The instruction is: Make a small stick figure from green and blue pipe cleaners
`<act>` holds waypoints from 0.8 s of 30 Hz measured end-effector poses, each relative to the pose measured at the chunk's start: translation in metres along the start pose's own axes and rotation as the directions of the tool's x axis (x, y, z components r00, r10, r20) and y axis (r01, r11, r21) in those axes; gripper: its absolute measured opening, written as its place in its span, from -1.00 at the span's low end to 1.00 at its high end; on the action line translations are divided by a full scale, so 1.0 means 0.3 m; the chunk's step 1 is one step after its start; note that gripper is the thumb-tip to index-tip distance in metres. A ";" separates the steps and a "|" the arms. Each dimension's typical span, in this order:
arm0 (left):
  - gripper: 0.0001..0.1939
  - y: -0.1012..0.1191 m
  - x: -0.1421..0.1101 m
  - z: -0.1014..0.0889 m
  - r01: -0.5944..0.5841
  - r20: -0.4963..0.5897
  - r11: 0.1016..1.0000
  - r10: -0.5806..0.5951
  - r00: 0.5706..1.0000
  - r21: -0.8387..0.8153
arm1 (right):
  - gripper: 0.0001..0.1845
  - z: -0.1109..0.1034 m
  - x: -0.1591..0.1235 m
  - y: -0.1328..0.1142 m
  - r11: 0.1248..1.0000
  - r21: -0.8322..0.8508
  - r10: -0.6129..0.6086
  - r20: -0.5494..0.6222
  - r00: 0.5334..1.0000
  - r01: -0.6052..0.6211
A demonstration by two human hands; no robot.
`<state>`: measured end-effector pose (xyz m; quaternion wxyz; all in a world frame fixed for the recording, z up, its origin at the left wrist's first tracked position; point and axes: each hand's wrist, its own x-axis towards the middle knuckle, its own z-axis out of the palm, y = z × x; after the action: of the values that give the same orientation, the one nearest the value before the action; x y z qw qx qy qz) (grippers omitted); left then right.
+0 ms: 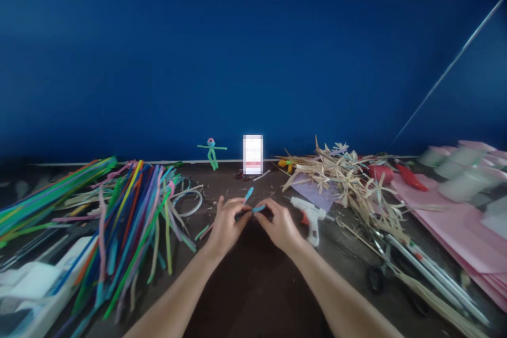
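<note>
Between my two hands is a short length of light blue pipe cleaner [249, 194]. My left hand [228, 222] pinches it, and one end sticks up above those fingers. The fingers of my right hand [280, 223] are closed on the other end, which shows as a blue stub along the fingertips. Whether this is one bent piece or two is hard to make out. Both hands are close together over the dark table [245, 280]. Behind them, a small green pipe-cleaner figure [213, 158] with a pink and blue head leans by the wall.
A big heap of coloured pipe cleaners [130, 222] spreads on the left. A white glue gun [311, 219] lies just right of my hands. Farther right are dried straw flowers [336, 169], scissors [376, 274] and pink sheets [447, 222]. A bright blurred screen [252, 154] stands ahead.
</note>
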<state>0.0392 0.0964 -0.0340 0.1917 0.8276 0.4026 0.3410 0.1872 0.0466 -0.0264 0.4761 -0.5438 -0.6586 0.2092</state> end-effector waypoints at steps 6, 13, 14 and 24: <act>-0.91 0.022 -0.010 -0.004 -0.105 -0.103 0.987 0.117 0.988 0.118 | -0.88 0.015 0.003 0.010 0.995 0.068 0.069 -0.014 0.998 -0.068; -0.85 0.031 -0.016 -0.010 -0.238 -0.139 0.943 0.275 0.951 0.235 | -0.82 0.034 0.009 0.028 0.926 0.256 0.258 0.107 0.960 -0.278; -0.84 0.027 -0.016 -0.008 -0.232 -0.123 0.946 0.265 0.956 0.227 | -0.82 0.034 0.009 0.027 0.918 0.266 0.272 0.117 0.955 -0.294; -0.83 0.014 -0.012 0.003 -0.129 -0.024 0.981 0.133 0.991 0.146 | -0.80 0.038 0.008 0.047 0.930 0.282 0.215 0.099 0.971 -0.235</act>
<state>0.0404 0.0910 -0.0336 0.1015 0.8581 0.3741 0.3369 0.1851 0.0561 -0.0419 0.5018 -0.5322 -0.5692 0.3754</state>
